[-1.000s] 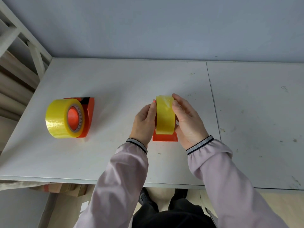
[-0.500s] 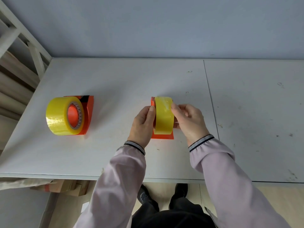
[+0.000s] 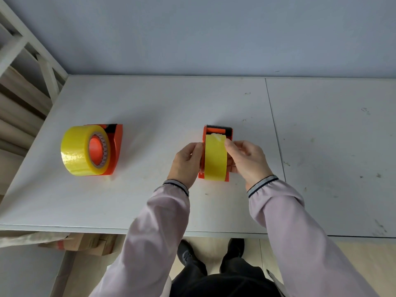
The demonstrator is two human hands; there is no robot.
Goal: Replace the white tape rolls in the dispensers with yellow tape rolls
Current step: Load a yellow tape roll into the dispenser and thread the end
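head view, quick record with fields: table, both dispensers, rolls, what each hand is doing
table: white table against a wall
left dispenser: orange, lying on its side, yellow roll on its hub
right dispenser: orange, upright, cutter end away from the person
right roll: yellow, seated in it
left hand: holds the dispenser's left side
right hand: pinches the tape end at the roll's top

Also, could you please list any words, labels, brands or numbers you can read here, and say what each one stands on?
No text can be read anywhere.
Left yellow tape roll: the ring around its orange hub shows only a small zigzag pattern, no letters.
Orange dispenser between the hands: no label is visible.
Cardboard under the table: no print can be made out.
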